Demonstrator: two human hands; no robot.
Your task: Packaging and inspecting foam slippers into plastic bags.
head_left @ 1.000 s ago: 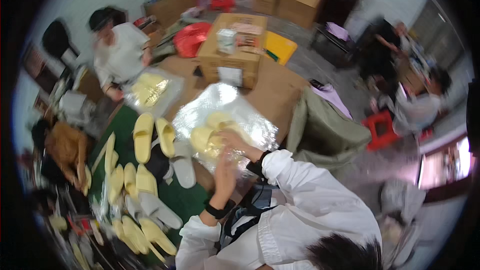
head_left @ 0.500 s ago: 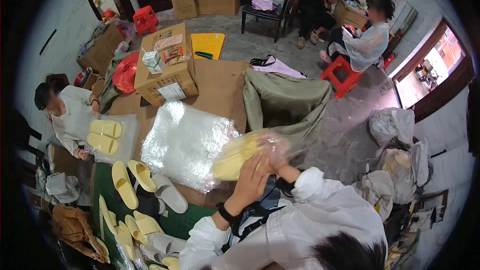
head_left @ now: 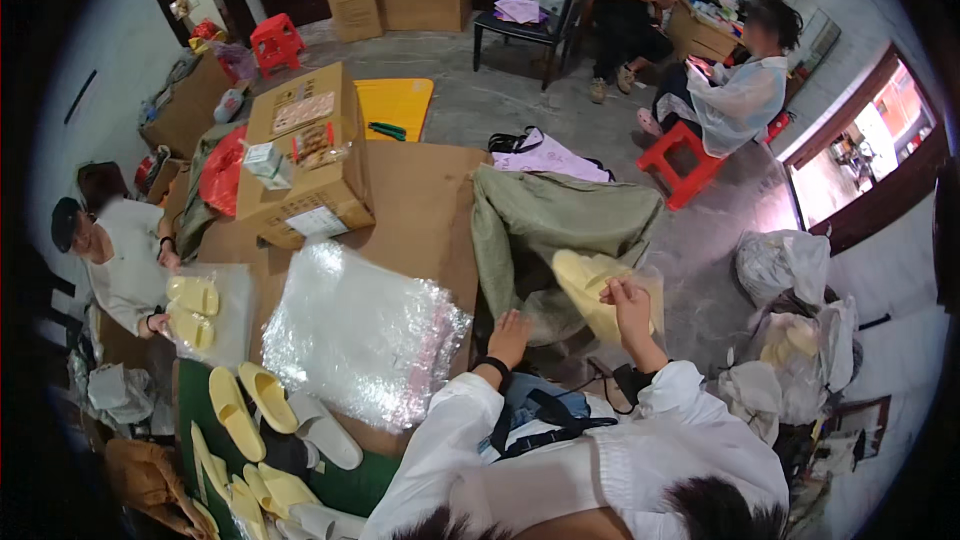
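My right hand (head_left: 630,312) is closed on a clear bag with a pair of pale yellow slippers (head_left: 584,282) inside. It holds the bag up beside the mouth of an olive-green sack (head_left: 510,205). My left hand (head_left: 509,337) is empty, its fingers stretched out near the sack's lower left edge. Just left of it lies a stack of clear plastic bags (head_left: 350,325) on the cardboard-covered table (head_left: 425,200). Loose yellow slippers (head_left: 236,413) and a grey slipper (head_left: 327,432) sit at the near left.
Across the table a co-worker (head_left: 130,255) holds bagged yellow slippers (head_left: 192,312). A cardboard box (head_left: 310,165) stands at the table's far side, with a small carton (head_left: 268,166) on top. Two people sit at the back right, one on a red stool (head_left: 685,165). White sacks (head_left: 785,265) line the right wall.
My right hand has carried the bagged slippers right, from above the bag stack to the sack. My left hand has let go and come apart from them. The co-worker's head has lowered.
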